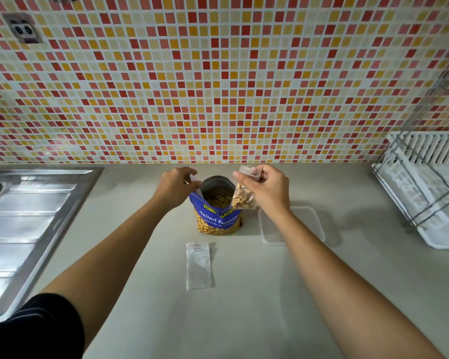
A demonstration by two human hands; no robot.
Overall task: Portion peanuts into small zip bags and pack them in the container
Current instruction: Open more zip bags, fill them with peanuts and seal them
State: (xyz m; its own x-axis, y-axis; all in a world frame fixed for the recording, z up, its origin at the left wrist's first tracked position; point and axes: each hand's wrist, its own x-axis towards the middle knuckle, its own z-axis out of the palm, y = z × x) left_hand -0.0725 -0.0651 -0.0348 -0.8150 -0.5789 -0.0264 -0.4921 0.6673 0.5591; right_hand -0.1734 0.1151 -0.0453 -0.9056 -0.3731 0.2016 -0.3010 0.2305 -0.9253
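In the head view, a blue bag of salted peanuts [218, 216] stands upright and open near the far edge of the pale counter [244, 320], close to the mosaic-tiled wall [218, 86]. The left hand [175, 187] pinches the bag's left top rim, fingers closed on the foil edge. The right hand [266, 189] is clamped on the top of a small zip bag [243, 195] partly filled with peanuts, which hangs at the right side of the big bag's mouth, touching or just over its rim. A clear plastic container [309, 221] sits on the counter just right of the peanut bag, partly hidden under the right forearm. An empty zip bag [198, 265] lies flat nearer the person, apart from the peanut bag. Left, the steel sink drainboard [29, 224] borders the counter; right, a white dish rack [425, 193] fills the far corner. The near counter between the forearms lies open.
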